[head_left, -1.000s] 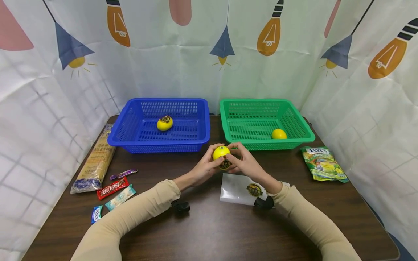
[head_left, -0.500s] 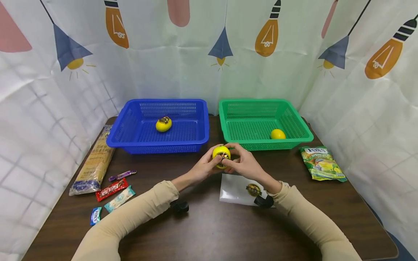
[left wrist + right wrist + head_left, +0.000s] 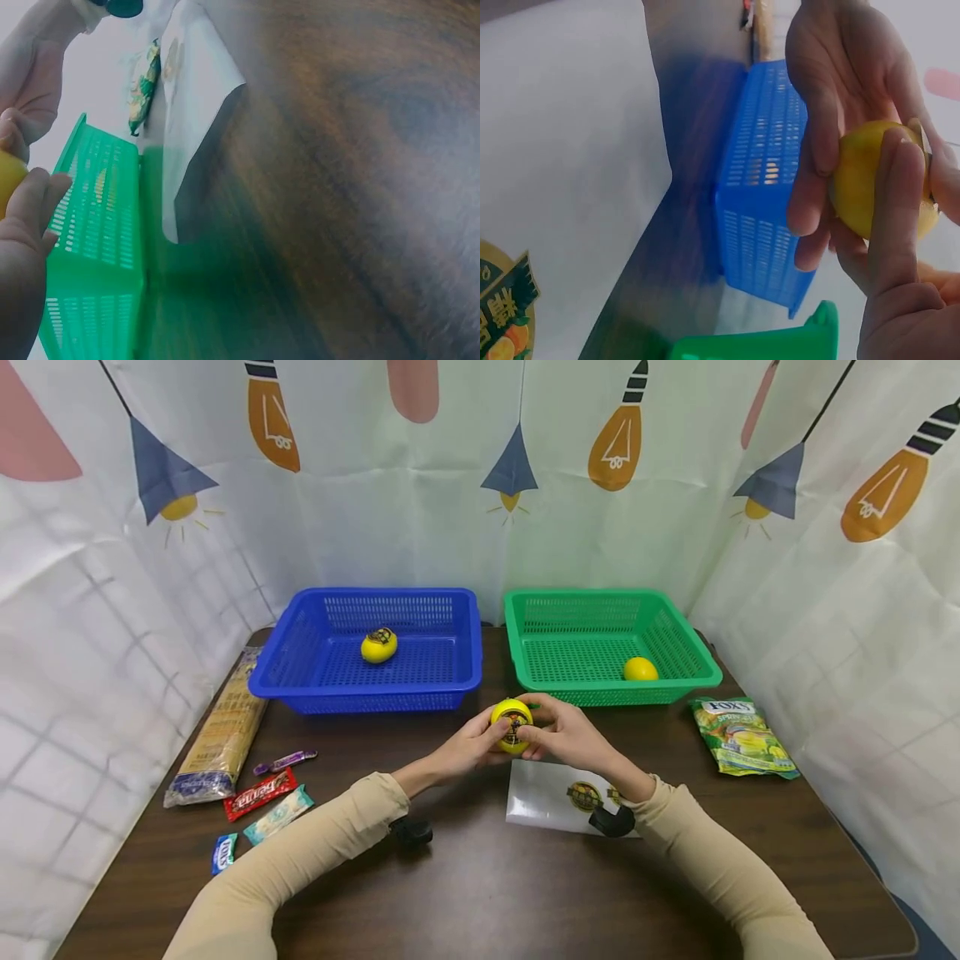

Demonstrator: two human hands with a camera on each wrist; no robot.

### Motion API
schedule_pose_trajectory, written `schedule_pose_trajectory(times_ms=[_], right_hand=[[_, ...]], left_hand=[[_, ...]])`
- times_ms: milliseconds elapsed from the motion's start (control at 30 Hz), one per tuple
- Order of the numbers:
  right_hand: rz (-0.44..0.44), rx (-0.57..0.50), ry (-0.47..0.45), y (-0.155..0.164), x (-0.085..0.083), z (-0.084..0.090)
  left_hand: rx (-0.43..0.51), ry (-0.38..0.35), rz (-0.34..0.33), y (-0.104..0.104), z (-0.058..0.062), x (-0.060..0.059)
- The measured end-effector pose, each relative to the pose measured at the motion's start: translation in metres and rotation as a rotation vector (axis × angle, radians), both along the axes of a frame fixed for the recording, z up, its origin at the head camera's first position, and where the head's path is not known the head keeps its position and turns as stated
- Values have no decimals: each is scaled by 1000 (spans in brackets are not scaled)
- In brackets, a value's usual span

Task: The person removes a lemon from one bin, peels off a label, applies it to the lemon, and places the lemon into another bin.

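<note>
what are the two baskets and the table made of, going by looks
Blue basket and green basket: most likely moulded plastic, with uniform saturated colour, slotted mesh walls and a faint sheen on the rims. Table: dark wood or wood-look laminate; grain streaks show under a smooth, slightly glossy surface, so which one stays open.

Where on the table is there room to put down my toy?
The near edge of the dark wooden table, between the two sleeves, is bare. So is the strip between the white sticker sheet and the green candy bag. The left side, by the snack wrappers, is crowded.
</note>
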State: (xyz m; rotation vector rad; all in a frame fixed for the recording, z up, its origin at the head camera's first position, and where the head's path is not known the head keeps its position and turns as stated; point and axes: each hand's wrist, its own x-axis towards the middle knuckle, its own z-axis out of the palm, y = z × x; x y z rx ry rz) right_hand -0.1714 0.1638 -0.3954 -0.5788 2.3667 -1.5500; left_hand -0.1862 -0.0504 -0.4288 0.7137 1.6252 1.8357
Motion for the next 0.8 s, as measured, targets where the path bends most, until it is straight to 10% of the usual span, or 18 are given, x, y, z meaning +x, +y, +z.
schedule_pose_trajectory(times_ms=[800], right_hand=[[0,-27,-88,4,0,3]], left_hand=[[-38,50,-91,-4,5,0]])
